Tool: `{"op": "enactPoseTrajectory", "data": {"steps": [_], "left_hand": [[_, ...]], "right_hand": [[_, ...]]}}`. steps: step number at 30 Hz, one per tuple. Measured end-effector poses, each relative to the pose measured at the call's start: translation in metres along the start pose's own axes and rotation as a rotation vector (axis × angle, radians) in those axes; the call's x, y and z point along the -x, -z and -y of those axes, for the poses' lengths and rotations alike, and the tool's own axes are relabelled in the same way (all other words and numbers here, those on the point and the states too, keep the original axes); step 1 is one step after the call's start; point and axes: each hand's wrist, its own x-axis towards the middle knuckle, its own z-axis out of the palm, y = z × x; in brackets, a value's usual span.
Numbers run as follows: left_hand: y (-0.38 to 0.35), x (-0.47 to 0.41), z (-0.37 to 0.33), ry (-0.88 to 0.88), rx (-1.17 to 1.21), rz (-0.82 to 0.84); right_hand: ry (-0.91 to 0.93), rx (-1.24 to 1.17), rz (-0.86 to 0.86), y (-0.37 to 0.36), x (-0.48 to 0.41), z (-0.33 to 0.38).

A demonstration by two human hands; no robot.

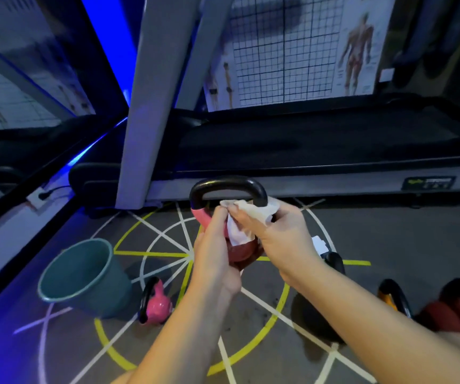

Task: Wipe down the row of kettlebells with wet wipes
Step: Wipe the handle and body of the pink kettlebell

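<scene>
— Head camera first: where is the kettlebell that is being cleaned?

— In the middle of the view, between the two hands. The kettlebell has a pink-red body and a black handle that arches up in front of the treadmill. The hands hide its base, so I cannot tell whether it rests on the floor.

— And the wipe?

— The wet wipe is white and crumpled. It lies against the neck just under the right end of the handle and hangs down over the body.

— How do the hands hold it?

— The left hand comes up along the kettlebell's left side, its fingertips bunched together and pinching the wipe's left edge. The right hand pinches the top of the wipe between thumb and forefinger, and the rest of the sheet drapes over its other fingers.

— What about the other bells?

— A small pink kettlebell stands on the floor at lower left, just beside a teal bucket. To the right, partly under the right forearm, sits a black kettlebell. Beyond it are an orange kettlebell and a red kettlebell, blurred near the right edge.

— Anything else?

— Yellow and white lines cross the grey floor in a wheel pattern. Behind the treadmill hang a grid chart and an anatomy poster.
</scene>
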Motion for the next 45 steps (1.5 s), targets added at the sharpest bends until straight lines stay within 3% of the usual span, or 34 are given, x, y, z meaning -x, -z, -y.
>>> {"op": "enactPoseTrajectory", "data": {"steps": [6, 13, 19, 23, 26, 30, 39, 42, 45], "left_hand": [[0.005, -0.005, -0.005, 0.045, -0.148, 0.034], [0.011, -0.007, -0.002, -0.033, -0.18, -0.023], [0.014, -0.004, 0.005, -0.105, -0.129, -0.147], [0.011, -0.001, 0.009, -0.134, -0.075, -0.145], [0.01, 0.0, 0.01, -0.175, -0.079, -0.143], [0.011, -0.002, 0.015, -0.235, -0.117, -0.173], [0.006, -0.001, 0.025, -0.372, -0.2, -0.195], [0.006, -0.002, 0.023, -0.323, -0.141, -0.194], [0.007, 0.003, 0.019, -0.112, 0.053, -0.124]], "right_hand": [[0.107, 0.121, 0.087, 0.017, -0.008, 0.009], [0.034, 0.347, 0.08, 0.028, -0.008, 0.012], [0.057, 0.149, 0.132, 0.034, -0.002, 0.027], [0.118, 0.538, -0.033, 0.026, 0.006, 0.007], [0.195, 0.732, -0.028, 0.018, 0.014, 0.004], [0.182, 0.732, 0.02, 0.014, 0.02, 0.002], [0.182, 0.836, -0.097, 0.015, 0.023, -0.002], [0.203, 0.787, -0.065, 0.014, 0.021, 0.002], [0.197, 0.73, -0.038, 0.005, 0.024, -0.002]]}}
